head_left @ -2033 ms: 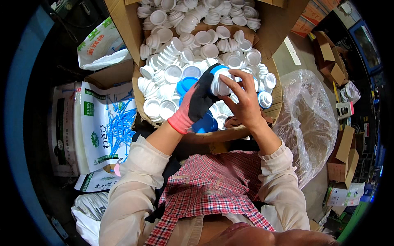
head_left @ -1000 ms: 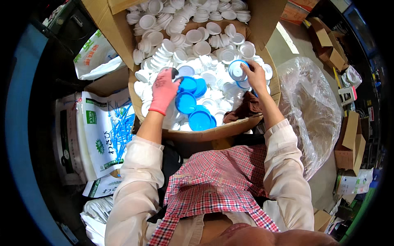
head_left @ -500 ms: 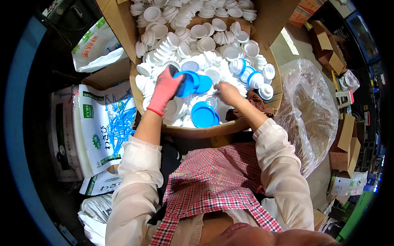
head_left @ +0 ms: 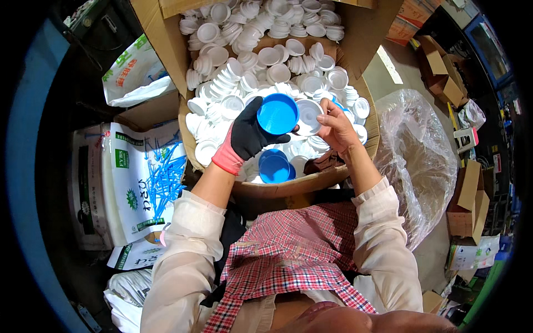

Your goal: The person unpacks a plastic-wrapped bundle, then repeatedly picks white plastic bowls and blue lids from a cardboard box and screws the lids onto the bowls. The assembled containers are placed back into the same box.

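My left hand [head_left: 250, 135], in a pink and black glove, grips a round blue plastic lid [head_left: 278, 114] with its hollow side up. Right beside that lid, a round white plastic lid [head_left: 308, 118] is pinched between the bare fingers of my right hand [head_left: 339, 129]. Both hands are over a cardboard box [head_left: 277, 190] heaped with white lids [head_left: 225, 72]. Close to the box's front edge, a few blue lids [head_left: 274, 167] lie on the white ones. More blue shows partly hidden behind my right fingers.
Brown cloth [head_left: 323, 162] lies in the box's front right corner. On the left, thin blue plastic pieces [head_left: 164, 180] rest on a printed white bag [head_left: 129, 183]. A large clear plastic bag [head_left: 413, 166] stands to the right, with open cardboard boxes [head_left: 469, 202] beyond.
My left hand has turned over and lifted the blue lid, now facing up. My right hand has moved right and up, and now holds a white lid beside it.
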A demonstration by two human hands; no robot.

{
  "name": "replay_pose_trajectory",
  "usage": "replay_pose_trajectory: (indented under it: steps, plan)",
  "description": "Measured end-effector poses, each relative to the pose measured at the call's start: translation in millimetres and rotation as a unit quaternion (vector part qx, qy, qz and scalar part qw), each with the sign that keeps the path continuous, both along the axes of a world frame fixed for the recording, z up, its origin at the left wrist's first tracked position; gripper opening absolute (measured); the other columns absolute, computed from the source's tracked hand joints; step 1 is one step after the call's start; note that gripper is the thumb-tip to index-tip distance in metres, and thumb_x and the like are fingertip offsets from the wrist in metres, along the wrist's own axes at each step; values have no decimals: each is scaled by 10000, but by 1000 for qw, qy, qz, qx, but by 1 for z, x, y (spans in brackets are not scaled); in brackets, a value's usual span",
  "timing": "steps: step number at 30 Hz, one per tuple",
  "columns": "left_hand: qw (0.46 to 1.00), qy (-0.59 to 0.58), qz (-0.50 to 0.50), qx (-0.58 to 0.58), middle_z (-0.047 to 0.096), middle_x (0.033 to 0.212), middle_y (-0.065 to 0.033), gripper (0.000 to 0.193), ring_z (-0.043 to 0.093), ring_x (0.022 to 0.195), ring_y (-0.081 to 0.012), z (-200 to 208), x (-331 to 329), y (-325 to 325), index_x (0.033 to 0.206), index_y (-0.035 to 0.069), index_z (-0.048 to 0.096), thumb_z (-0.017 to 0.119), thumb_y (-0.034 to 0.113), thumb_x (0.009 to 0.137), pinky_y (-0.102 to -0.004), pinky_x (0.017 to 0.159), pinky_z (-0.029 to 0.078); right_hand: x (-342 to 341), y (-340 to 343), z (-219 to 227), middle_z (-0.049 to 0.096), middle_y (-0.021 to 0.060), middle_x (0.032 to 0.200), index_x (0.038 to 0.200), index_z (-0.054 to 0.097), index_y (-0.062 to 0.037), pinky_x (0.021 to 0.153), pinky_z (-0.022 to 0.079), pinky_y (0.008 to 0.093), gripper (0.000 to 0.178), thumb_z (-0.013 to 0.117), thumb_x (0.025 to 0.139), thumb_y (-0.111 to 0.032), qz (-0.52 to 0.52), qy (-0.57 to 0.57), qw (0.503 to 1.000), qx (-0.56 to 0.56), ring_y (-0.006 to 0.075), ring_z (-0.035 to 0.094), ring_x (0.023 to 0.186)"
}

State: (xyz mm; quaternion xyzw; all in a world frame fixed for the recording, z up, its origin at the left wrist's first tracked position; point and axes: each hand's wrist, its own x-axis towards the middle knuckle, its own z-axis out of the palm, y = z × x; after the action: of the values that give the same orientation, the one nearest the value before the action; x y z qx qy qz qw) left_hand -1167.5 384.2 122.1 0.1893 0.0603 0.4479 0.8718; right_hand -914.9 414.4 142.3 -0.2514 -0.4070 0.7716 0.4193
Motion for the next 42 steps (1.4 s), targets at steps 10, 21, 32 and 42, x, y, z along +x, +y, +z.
replay_pose_trajectory:
  steps: [10, 21, 32, 42]
  plan:
    - [986, -165, -33, 14, 243, 1503, -277, 682, 288, 1351, -515, 22, 13, -1, 1515, 129, 174, 389, 498, 983, -608, 1020, 393, 18, -17, 20, 469, 112, 1363, 1405, 389, -114, 975, 485, 533, 713, 748, 796, -207, -64, 53, 996, 28, 311, 498, 1255]
    - [299, 637, 404, 584, 685, 1118, -88, 551, 636, 1059, -239, 17, 27, -11, 1149, 97, 646, 752, 474, 761, -387, 1028, 415, 10, -29, 30, 504, 139, 1305, 1425, 332, -95, 661, 575, 345, 691, 694, 866, -281, 5, -95, 994, 45, 250, 608, 1036]
    - [399, 644, 354, 549, 535, 1353, -116, 791, 547, 1186, -226, 14, 25, -14, 1404, 21, 372, 720, 427, 820, -332, 1037, 397, 2, -38, 32, 436, 79, 1207, 1324, 448, -83, 760, 523, 281, 670, 746, 727, -25, -90, -288, 889, 344, 169, 592, 974]
    - [552, 542, 363, 519, 491, 1384, -163, 676, 559, 1185, -276, 5, 34, -18, 1428, 35, 321, 688, 120, 867, -364, 997, 452, -32, -53, 45, 462, 84, 855, 1210, 517, -37, 584, 429, 306, 610, 820, 699, -179, -198, -414, 737, 497, 179, 461, 658]
